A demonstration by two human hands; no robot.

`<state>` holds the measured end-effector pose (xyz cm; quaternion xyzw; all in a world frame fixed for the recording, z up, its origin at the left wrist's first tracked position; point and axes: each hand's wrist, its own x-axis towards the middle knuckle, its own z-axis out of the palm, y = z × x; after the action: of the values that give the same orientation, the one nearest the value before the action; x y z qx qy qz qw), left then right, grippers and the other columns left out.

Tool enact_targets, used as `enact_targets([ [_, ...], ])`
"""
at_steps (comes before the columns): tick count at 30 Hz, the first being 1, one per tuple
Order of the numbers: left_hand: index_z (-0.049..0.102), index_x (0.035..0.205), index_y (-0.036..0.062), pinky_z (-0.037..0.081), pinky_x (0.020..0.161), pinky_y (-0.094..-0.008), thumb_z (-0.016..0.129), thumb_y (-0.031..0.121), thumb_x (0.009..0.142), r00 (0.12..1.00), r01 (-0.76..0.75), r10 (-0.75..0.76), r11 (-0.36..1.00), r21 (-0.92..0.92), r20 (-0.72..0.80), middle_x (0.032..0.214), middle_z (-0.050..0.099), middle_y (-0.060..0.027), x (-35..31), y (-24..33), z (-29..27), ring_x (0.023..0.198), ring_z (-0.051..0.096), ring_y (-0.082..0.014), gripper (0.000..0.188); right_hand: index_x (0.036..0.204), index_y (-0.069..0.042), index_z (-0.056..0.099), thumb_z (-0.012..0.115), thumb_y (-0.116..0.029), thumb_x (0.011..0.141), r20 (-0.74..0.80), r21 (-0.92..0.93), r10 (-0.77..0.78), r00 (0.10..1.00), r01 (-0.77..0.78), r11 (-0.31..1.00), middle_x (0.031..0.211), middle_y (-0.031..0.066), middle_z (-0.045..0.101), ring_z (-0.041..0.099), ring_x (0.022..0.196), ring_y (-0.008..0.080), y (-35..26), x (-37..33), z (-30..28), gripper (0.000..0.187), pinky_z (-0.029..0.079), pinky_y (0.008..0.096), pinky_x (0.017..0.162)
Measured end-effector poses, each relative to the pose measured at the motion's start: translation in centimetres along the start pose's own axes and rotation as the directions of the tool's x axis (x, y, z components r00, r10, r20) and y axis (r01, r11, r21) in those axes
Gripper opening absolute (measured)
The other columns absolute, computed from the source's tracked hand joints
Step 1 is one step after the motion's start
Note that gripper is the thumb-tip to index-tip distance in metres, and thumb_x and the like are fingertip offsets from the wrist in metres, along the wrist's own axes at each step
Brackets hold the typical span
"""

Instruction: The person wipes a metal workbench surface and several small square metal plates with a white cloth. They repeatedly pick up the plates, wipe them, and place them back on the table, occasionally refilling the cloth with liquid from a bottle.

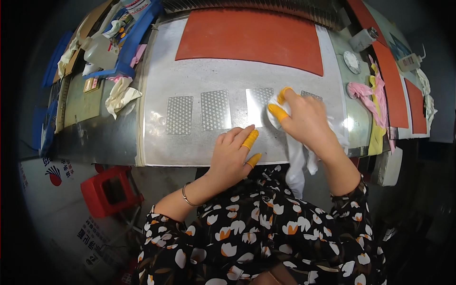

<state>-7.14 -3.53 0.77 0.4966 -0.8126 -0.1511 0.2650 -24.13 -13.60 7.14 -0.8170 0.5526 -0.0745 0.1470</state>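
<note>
Four-sided thin plates with a fine dotted pattern lie in a row on the pale work surface (156, 148): a left plate (179, 115), a second plate (215, 110), a shiny third plate (259, 102) and a partly covered right plate (311, 94). My right hand (306, 118) grips a white cloth (295, 164) over the gap between the third and right plates. The cloth hangs past the table's front edge. My left hand (232, 152) is open, fingertips at the third plate's lower edge. Yellow finger cots cover thumb and index finger on both hands.
An orange-red mat (249, 40) lies across the back. To the left are a blue tray (124, 61) with bottles and a crumpled cloth (122, 96). Pink and yellow cloths (375, 102) and a bottle (363, 39) sit right. A red stool (109, 190) stands below left.
</note>
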Motion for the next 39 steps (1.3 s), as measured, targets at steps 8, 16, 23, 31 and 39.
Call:
enact_targets([
  [8,0.057,0.099,-0.004,0.034,0.081,-0.0379,0.067,0.02,0.068,0.998,0.019,-0.017,0.999,-0.026,0.057,0.124,0.047,-0.0101,0.0,-0.6,0.2,0.103,0.045,-0.025,0.041,0.087,-0.001,0.06,0.063,-0.029,0.075,-0.049,0.012,0.036,0.998,-0.035,0.999,0.065,0.0201,0.061,0.06,0.064,0.0361,-0.2,6.6,5.6,0.03,0.047,0.0422,0.062],
  [16,0.057,0.101,-0.0028,0.034,0.082,-0.0386,0.065,0.02,0.07,0.998,0.033,-0.029,0.997,-0.07,0.058,0.123,0.048,-0.0094,0.0,-0.8,0.0,0.104,0.045,-0.0243,0.039,0.082,0.001,0.059,0.064,-0.027,0.075,0.058,0.023,0.076,0.995,-0.077,0.997,0.062,0.0216,0.059,0.06,0.063,0.0378,-1.0,3.9,5.2,0.03,0.047,0.0435,0.06],
  [23,0.055,0.105,0.0008,0.038,0.084,-0.0375,0.067,0.008,0.067,1.0,-0.026,0.023,0.958,-0.287,-0.014,0.12,0.05,-0.0104,-0.9,-1.8,-1.1,0.103,0.048,-0.0272,0.041,0.08,0.002,0.058,0.065,-0.026,0.074,0.109,0.051,0.048,0.993,-0.054,0.997,0.06,0.0218,0.058,0.059,0.059,0.0385,-1.6,1.0,4.9,0.029,0.046,0.0451,0.058],
  [31,0.055,0.106,0.0012,0.039,0.084,-0.0375,0.066,0.003,0.066,0.99,0.079,-0.083,0.996,-0.043,-0.112,0.114,0.053,-0.0105,-4.2,-5.0,-4.9,0.098,0.05,-0.0297,0.041,0.079,0.001,0.058,0.064,-0.026,0.074,0.128,0.075,0.009,0.992,-0.018,0.997,0.059,0.021,0.058,0.058,0.058,0.0379,-1.9,-2.0,4.7,0.029,0.045,0.0443,0.057],
  [39,0.056,0.105,0.0005,0.038,0.084,-0.0385,0.067,0.011,0.067,0.987,0.063,-0.057,0.997,0.039,-0.149,0.114,0.053,-0.0097,-5.1,-5.9,-5.1,0.099,0.049,-0.0287,0.041,0.081,0.001,0.057,0.062,-0.024,0.073,0.191,0.04,-0.162,0.968,0.158,0.987,0.062,0.0201,0.059,0.059,0.059,0.0368,-5.2,-2.1,1.3,0.026,0.046,0.0436,0.057],
])
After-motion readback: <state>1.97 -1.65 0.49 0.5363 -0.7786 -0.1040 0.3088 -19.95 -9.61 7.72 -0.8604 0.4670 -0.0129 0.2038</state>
